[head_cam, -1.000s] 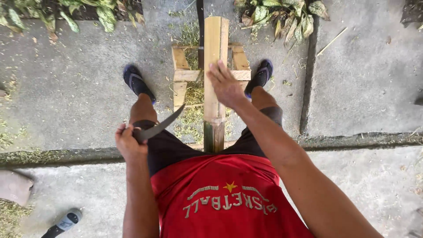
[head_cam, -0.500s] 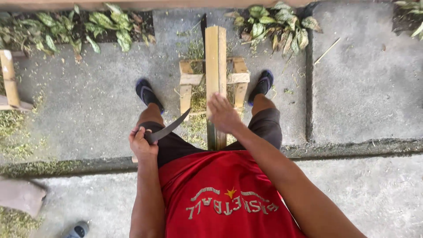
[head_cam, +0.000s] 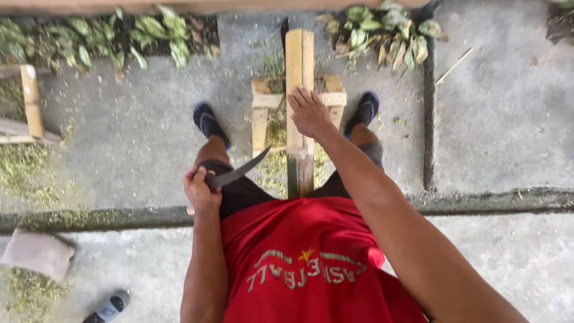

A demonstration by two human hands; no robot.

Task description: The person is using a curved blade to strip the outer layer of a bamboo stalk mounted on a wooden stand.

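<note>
Steadying step: right hand (head_cam: 309,112) lies flat, fingers spread, on the bamboo (head_cam: 299,90) across the far stand (head_cam: 260,113); left hand (head_cam: 200,188) grips a knife (head_cam: 236,173) near the thigh, which needs bringing to the bamboo

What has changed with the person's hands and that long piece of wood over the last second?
Little. The right hand stays flat on the long wooden plank, though it seems to have slid a touch further along it, away from the body. The left hand still grips the curved knife by the thigh, blade pointing toward the plank. Nothing was picked up or let go. Both feet remain either side of the wooden frame.
</note>
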